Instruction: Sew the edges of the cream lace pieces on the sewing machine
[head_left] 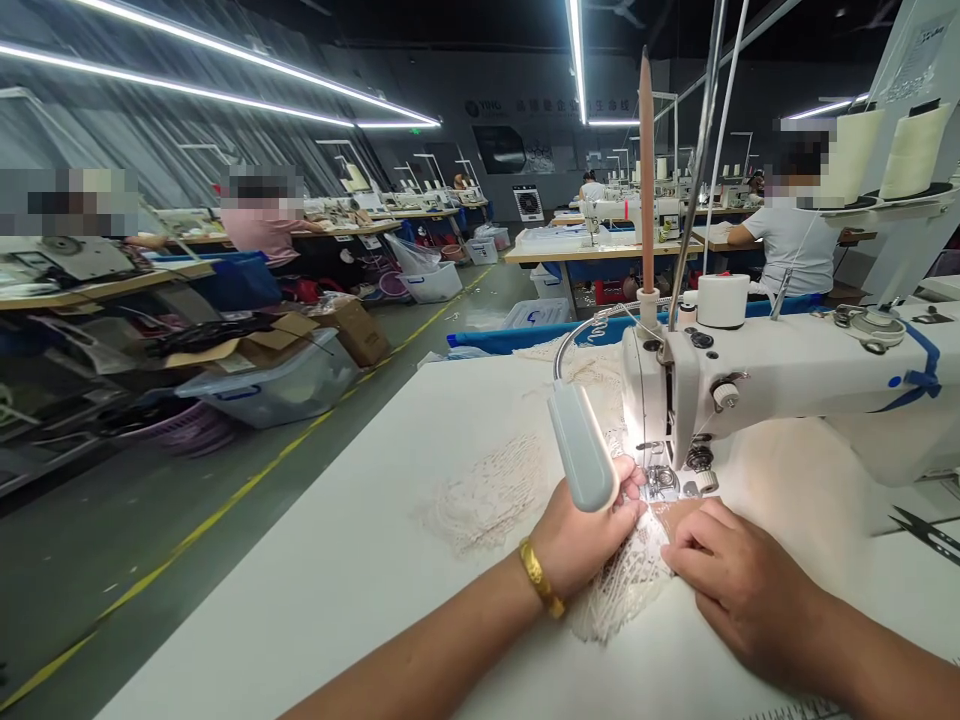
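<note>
A white sewing machine (795, 365) stands at the right, its lit needle area over pale lace (626, 575). Just left of the presser foot (661, 483), my left hand (589, 530) pinches the lace edge, partly hidden behind a grey lamp head (583, 448). Close to the foot on the other side, my right hand (739, 575) has its fingers curled on a tan piece of fabric (675, 515) beside the lace. More lace (487, 495) lies on the white table (360, 560) to the left.
Black scissors (930, 535) lie at the right edge. Thread cones (911, 150) stand above the machine. Beyond the table, a blue cloth trough (517, 338) runs along the far edge. Other people sit at machines farther off; a plastic bin (274, 385) stands on the floor at left.
</note>
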